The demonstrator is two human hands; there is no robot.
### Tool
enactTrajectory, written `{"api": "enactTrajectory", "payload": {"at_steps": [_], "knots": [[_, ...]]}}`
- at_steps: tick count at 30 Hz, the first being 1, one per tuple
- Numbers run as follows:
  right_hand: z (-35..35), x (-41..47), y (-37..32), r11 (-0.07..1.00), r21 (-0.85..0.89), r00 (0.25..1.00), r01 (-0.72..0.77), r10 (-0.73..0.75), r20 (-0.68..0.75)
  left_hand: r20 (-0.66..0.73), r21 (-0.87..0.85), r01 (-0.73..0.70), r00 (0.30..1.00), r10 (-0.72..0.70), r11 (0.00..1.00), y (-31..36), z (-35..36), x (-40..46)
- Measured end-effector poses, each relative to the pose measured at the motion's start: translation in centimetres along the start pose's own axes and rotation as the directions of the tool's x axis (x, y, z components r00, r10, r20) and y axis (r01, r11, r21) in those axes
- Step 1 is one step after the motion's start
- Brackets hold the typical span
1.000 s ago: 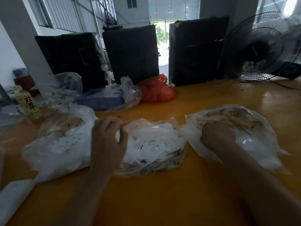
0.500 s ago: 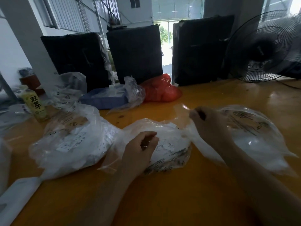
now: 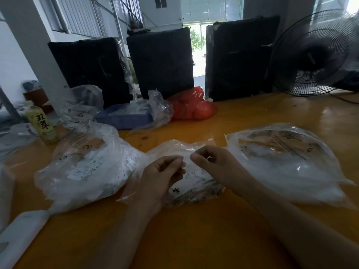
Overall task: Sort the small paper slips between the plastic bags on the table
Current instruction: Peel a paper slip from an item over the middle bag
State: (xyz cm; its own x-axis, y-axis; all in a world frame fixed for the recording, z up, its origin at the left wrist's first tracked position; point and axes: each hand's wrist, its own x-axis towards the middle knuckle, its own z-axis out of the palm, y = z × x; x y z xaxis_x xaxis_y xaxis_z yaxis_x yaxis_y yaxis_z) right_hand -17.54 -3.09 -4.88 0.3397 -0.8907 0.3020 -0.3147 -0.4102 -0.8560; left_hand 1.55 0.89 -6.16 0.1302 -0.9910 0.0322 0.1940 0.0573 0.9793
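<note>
Fingers (image 3: 179, 162) of both hands pinch something unclear over the middle bag (image 3: 194, 183).

Three crumpled clear plastic bags in row on yellow table: left bag (image 3: 83, 167), middle bag (image 3: 194, 183) under hands, right bag (image 3: 287, 164); white paper slips (image 3: 85, 171) inside.

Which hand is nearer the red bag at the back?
Right. The right hand sits almost straight in front of the red bag; the left hand is lower and further left.

Bright doorway (image 3: 196, 47) behind yellow table (image 3: 194, 239)
</note>
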Motion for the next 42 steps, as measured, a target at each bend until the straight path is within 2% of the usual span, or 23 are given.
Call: {"api": "enactTrajectory", "payload": {"at_steps": [4, 8, 12, 14, 16, 18, 20, 24, 28, 32, 35, 38, 40, 42], "knots": [[0.2, 0.0, 0.5, 0.994, -0.102, 0.999, 0.046, -0.046, 0.007, -0.011, -0.008, 0.023, 1.0, -0.024, 1.0, -0.1, 0.0, 0.0], [0.4, 0.1, 0.7, 0.982, -0.174, 0.998, 0.07, -0.068, 0.016, 0.066, -0.051, 0.045, 0.997, -0.042, 0.998, 0.1, 0.2, -0.2], [0.8, 0.0, 0.8, 0.972, -0.215, 0.994, 0.099, -0.084, 0.074, 0.026, -0.047, 0.01, 1.0, -0.008, 0.999, -0.1, 0.2, -0.1], [1.0, 0.2, 1.1, 0.967, -0.24, 0.995, 0.088, -0.076, 0.059, -0.037, -0.113, -0.002, 0.999, -0.002, 0.994, 0.2, 0.2, 0.0], [0.9, 0.4, 1.5, 0.93, -0.349, 0.993, 0.117, -0.112, 0.033, -0.066, -0.23, 0.002, 0.998, -0.018, 0.973, 0.7, -0.2, 0.3], [0.8, 0.7, 1.9, 0.863, -0.471, 0.983, 0.182, -0.159, 0.09, -0.08, -0.338, -0.002, 0.996, -0.026, 0.941, 1.1, -0.6, 0.4], [1.1, 0.8, 2.1, 0.797, -0.569, 0.976, 0.203, -0.115, 0.186, -0.088, -0.371, 0.008, 0.995, -0.044, 0.928, 1.2, -0.8, 0.4], [2.6, 0.7, 2.2, 0.725, -0.68, 0.973, 0.109, 0.063, 0.223, -0.108, -0.219, 0.029, 0.993, -0.054, 0.975, 1.2, -0.6, 0.1], [3.2, 0.7, 1.6, 0.802, -0.597, 0.965, 0.008, 0.15, 0.215, -0.099, -0.182, 0.033, 0.994, -0.052, 0.983, 1.4, -0.7, -0.2], [2.6, 0.5, 1.0, 0.839, -0.544, 0.97, -0.011, 0.141, 0.198, -0.119, -0.201, 0.055, 0.99, -0.08, 0.978, 1.1, -0.4, -0.3], [2.1, 0.4, 0.8, 0.866, -0.492, 0.99, -0.086, 0.13, 0.056, -0.111, -0.252, 0.053, 0.99, -0.083, 0.966, 1.0, -0.2, -0.4], [1.3, 0.3, 1.0, 0.897, -0.437, 0.996, -0.063, 0.026, -0.089, -0.105, -0.253, 0.084, 0.988, -0.114, 0.964, 0.9, -0.1, -0.2], [0.8, 0.3, 1.0, 0.944, -0.328, 0.993, -0.043, 0.003, -0.121, -0.099, -0.249, 0.104, 0.986, -0.132, 0.963, 0.9, 0.0, -0.1], [0.6, 0.2, 0.9, 0.955, -0.298, 0.993, -0.012, -0.023, -0.115, -0.089, -0.239, 0.111, 0.987, -0.135, 0.965, 0.8, -0.1, 0.0]]}}
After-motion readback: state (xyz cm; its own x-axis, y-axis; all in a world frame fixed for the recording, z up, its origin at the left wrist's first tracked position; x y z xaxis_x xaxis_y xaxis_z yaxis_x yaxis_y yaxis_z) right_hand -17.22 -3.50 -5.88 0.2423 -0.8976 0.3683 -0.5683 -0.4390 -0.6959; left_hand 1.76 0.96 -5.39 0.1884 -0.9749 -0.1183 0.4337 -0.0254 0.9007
